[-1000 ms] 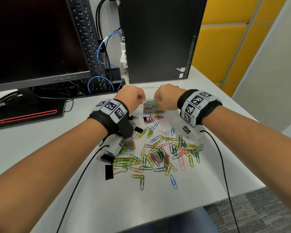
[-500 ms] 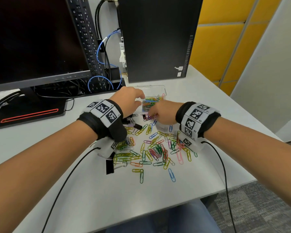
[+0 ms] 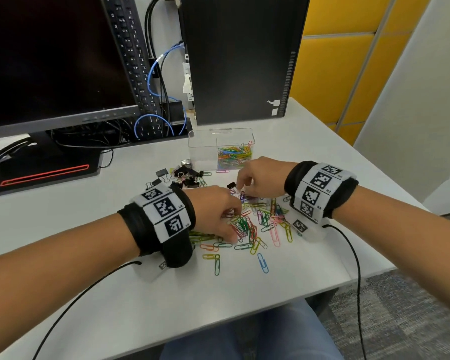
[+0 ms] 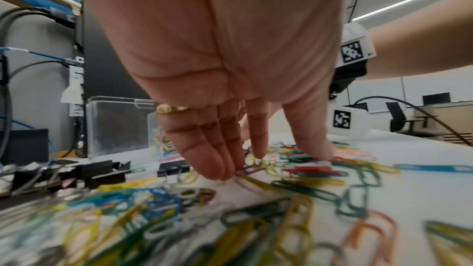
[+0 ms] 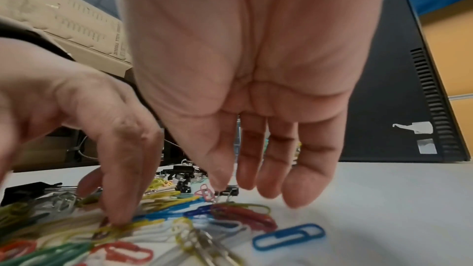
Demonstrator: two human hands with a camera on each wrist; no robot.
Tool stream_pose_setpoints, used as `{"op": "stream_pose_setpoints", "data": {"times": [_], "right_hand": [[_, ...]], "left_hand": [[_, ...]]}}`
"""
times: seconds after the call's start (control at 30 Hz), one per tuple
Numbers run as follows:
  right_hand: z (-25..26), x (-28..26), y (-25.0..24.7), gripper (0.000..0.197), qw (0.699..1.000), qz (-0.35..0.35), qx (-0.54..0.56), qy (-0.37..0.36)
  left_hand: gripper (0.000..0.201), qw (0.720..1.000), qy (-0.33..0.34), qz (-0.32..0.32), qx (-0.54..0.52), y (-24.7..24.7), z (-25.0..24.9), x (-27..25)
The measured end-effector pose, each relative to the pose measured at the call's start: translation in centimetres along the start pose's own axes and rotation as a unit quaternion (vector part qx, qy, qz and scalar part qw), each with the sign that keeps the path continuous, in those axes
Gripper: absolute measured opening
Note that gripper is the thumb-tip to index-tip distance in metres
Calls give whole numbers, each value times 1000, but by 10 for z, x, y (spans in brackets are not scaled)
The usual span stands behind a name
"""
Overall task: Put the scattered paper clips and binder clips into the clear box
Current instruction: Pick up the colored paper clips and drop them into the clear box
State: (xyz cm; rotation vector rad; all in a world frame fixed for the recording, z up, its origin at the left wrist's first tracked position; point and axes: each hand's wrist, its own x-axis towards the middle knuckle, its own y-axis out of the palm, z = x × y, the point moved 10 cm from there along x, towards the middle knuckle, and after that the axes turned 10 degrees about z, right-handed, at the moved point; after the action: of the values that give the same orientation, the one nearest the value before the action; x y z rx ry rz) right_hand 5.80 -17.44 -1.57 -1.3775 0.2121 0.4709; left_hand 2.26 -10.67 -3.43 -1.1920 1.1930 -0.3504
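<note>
Left hand: the left hand [image 3: 213, 206] sits low in the middle of the head view, palm down over the heap of paper clips [image 3: 247, 227]; in its wrist view the fingers [image 4: 215, 149] are nearly straight and reach down, tips touching clips, nothing gripped (a ring shows on one finger).
Right hand: the right hand [image 3: 260, 180] is right of centre in the head view, just above the heap's upper edge; its fingers [image 5: 302, 173] hang loosely downward with the tips just over the clips. The thumb and forefinger tips meet near a pink clip, and I cannot tell whether they pinch it.
Paper clips: coloured, spread over the white table [image 3: 309, 268] in the centre of the head view; a blue one [image 3: 263, 263] lies apart at the lower edge.
Binder clips: black binder clips [image 3: 182, 175] cluster left of centre, above the left wrist; one more [image 3: 231, 185] lies beside the right hand's fingertips.
Clear box: the clear box [image 3: 205, 149] stands above the hands, in front of the black computer tower [image 3: 242, 58], lid open; its right compartment holds coloured clips.
Monitor: a dark monitor [image 3: 50, 55] fills the upper left.
</note>
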Motion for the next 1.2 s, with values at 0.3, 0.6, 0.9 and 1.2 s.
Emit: {"op": "stream_pose_setpoints", "data": {"times": [0.3, 0.6, 0.9, 1.2], "right_hand": [[-9, -1, 8, 21, 999, 11, -7, 50], [-8, -2, 10, 19, 999, 14, 14, 50], [-4, -3, 10, 23, 999, 9, 37, 29], [-10, -3, 7, 9, 997, 4, 75, 14]], "left_hand": [[12, 999, 15, -48, -4, -9, -7, 0], [8, 993, 21, -88, -69, -28, 9, -3], [7, 881, -33, -398, -253, -117, 72, -27], [11, 790, -84, -512, -327, -133, 104, -4]]}}
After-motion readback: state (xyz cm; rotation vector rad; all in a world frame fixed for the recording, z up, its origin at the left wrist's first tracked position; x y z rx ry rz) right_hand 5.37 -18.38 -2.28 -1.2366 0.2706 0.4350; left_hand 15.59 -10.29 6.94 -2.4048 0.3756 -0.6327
